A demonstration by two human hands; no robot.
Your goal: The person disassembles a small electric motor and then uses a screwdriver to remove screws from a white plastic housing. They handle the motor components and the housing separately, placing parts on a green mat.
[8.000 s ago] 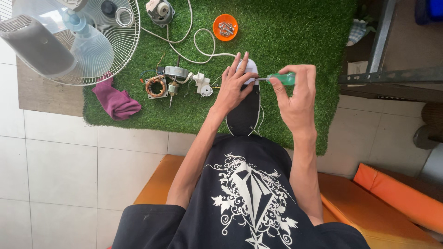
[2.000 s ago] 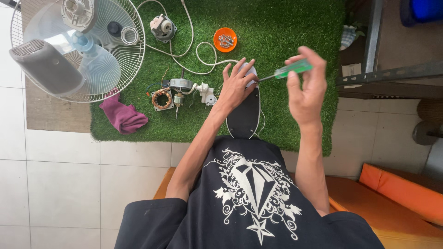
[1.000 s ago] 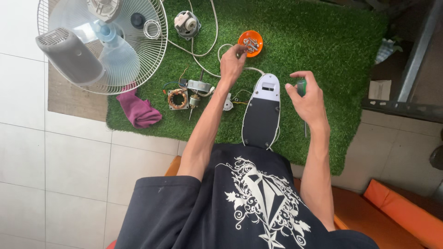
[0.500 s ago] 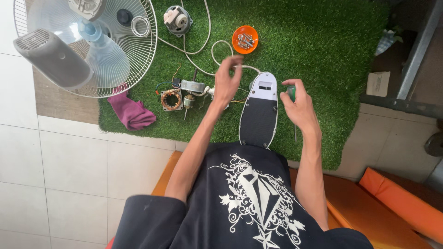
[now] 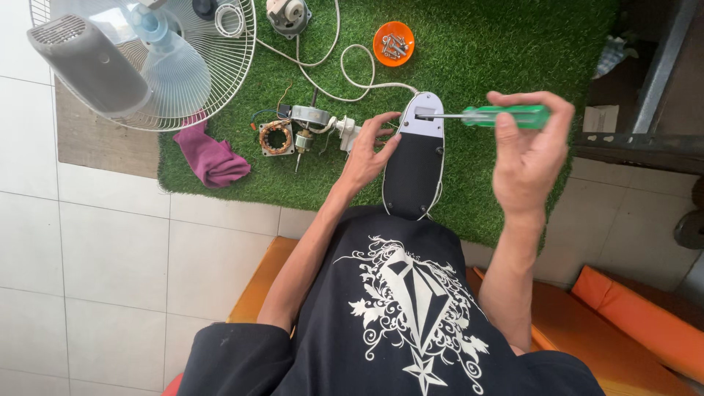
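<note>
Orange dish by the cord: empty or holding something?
Holding something. The orange dish on the green turf mat has a small pile of metal screws in its middle; their number is too small to tell.

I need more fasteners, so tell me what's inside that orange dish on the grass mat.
The orange dish holds a small heap of silver screws. Whatever lies beneath the heap is covered, and their exact count is too small to tell.

Small pale cardboard box (image 5: 603, 118) with a label, seen just right of the green turf mat (image 5: 506, 59), under a dark shelf
</note>
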